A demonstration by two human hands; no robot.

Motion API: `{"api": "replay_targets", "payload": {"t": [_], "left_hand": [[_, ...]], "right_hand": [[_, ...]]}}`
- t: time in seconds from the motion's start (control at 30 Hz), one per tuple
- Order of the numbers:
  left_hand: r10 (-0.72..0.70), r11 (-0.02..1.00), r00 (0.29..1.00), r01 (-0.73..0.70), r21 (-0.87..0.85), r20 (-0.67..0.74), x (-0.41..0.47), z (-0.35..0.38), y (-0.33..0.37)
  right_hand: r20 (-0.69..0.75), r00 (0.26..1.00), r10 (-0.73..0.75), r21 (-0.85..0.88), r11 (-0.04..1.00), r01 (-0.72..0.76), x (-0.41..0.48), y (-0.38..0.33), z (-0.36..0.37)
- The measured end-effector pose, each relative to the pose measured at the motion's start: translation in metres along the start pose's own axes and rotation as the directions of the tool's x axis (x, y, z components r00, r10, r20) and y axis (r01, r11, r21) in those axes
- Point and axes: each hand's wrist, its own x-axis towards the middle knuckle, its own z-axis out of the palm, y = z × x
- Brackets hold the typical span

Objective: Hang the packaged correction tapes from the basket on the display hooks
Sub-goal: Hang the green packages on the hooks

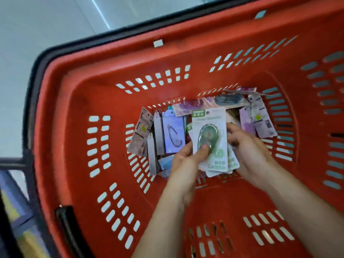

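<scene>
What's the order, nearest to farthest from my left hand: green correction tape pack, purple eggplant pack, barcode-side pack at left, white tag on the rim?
1. Green correction tape pack: gripped in the left hand.
2. Purple eggplant pack: just left of the hand.
3. Barcode-side pack: pile's left edge.
4. White tag: on the basket's far rim.

Bright, even light with hardly any shadow; a white streak of glare lies on the floor (46, 25). Everything looks slightly smeared, and the basket (111, 60) rim bows near the edges.
</scene>
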Motion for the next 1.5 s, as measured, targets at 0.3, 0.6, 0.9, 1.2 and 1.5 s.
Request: {"api": "replay_targets", "payload": {"t": [0.3,0.6,0.9,1.2,1.5], "left_hand": [[0.112,0.872,0.992,-0.073,0.483,-0.052,0.009,-0.021,0.02],[0.485,0.042,0.864,0.131,0.99,-0.135,0.078,-0.066,0.023],[0.581,0.745,0.774,-0.382,0.547,-0.252,-0.037,-0.043,0.06],[0.251,0.963,0.956,-0.262,0.062,0.149,-0.206,0.042,0.121],[0.375,0.848,0.869,-0.463,0.259,0.324,-0.36,0.125,0.171]], "right_hand": [[-0.203,0.978,-0.044,-0.264,0.965,-0.011,-0.007,-0.001,-0.002],[-0.163,0.984,-0.067,-0.325,0.946,0.011,-0.012,-0.002,-0.029],[-0.182,0.98,-0.08,-0.271,0.962,0.028,-0.068,-0.021,-0.026],[0.009,0.925,-0.379,-0.22,0.902,0.372,-0.195,-0.119,0.0],[-0.073,0.824,-0.562,-0.268,0.806,0.527,-0.353,-0.199,0.026]]}}
